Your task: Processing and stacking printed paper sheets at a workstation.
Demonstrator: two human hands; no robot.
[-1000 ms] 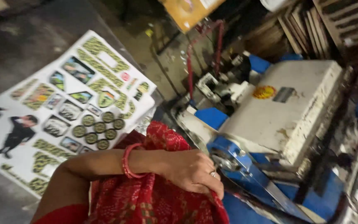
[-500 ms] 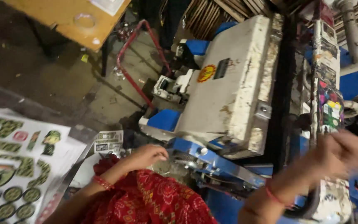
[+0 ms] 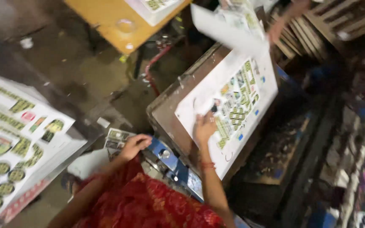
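Head camera, looking down, shows the right hand [image 3: 205, 126] laid flat with its fingers spread on a printed sheet [image 3: 233, 105], pressing near the sheet's near-left edge and gripping nothing. This sheet is white, thin and flexible, roughly rectangular, and covered in its middle with rows of small green, yellow and black sticker designs plus a few blue marks towards the edges. It lies on the brown, worn, scuffed flat bed [image 3: 170, 109] of a machine, reaching from the bed's near edge to its far corner. At that far corner a second white sheet [image 3: 229, 29] is lifted and blurred, and another person's hand [image 3: 277, 29] reaches in beside it. A thin red bangle [image 3: 208, 165] circles the right wrist. The left hand [image 3: 135, 143] is loosely curled, resting at the near-left corner of the machine against a small stack of printed cards [image 3: 118, 139]; whether it actually grips them cannot be told. Just right of it is a blue metal bracket [image 3: 170, 162] with a round silver bolt. Red patterned cloth [image 3: 144, 202] covers the person's lap. Further left lies a big pile of similar printed sheets [image 3: 13, 143], glossy and white-bordered. Beyond, an orange tabletop [image 3: 106, 17] stands over a grey, dirty floor [image 3: 77, 76].
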